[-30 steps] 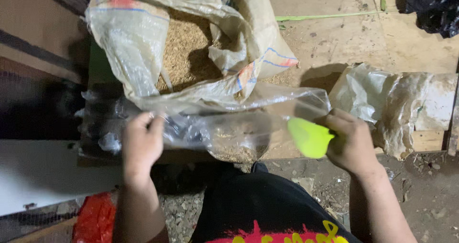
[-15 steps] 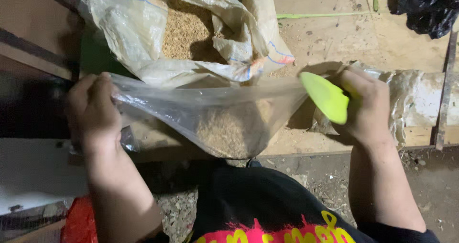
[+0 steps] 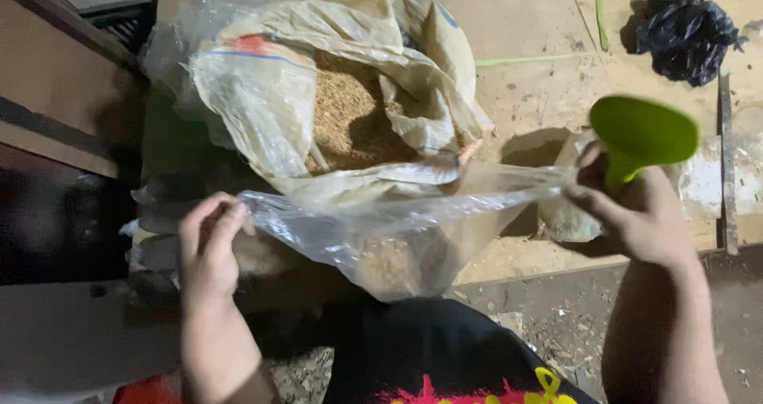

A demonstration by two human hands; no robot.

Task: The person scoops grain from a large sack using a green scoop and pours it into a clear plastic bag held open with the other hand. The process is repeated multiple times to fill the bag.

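A clear plastic bag (image 3: 397, 229) hangs stretched between my two hands, with some brown grain in its bottom. My left hand (image 3: 208, 241) pinches the bag's left edge. My right hand (image 3: 632, 217) grips the bag's right edge together with the handle of a green scoop (image 3: 642, 137), which points up and away. Behind the bag stands a large open woven sack (image 3: 350, 94) filled with the same brown grain.
A black plastic bag (image 3: 687, 34) lies at the far right on the wooden floor. A crumpled pale sack (image 3: 699, 181) lies behind my right hand. Dark wooden boards (image 3: 56, 86) run along the left. A green strip (image 3: 540, 58) lies on the floor.
The bag has stayed stretched between my hands. My left hand moved rightward and lower in view, and the scoop rose and tilted upright in my right hand.
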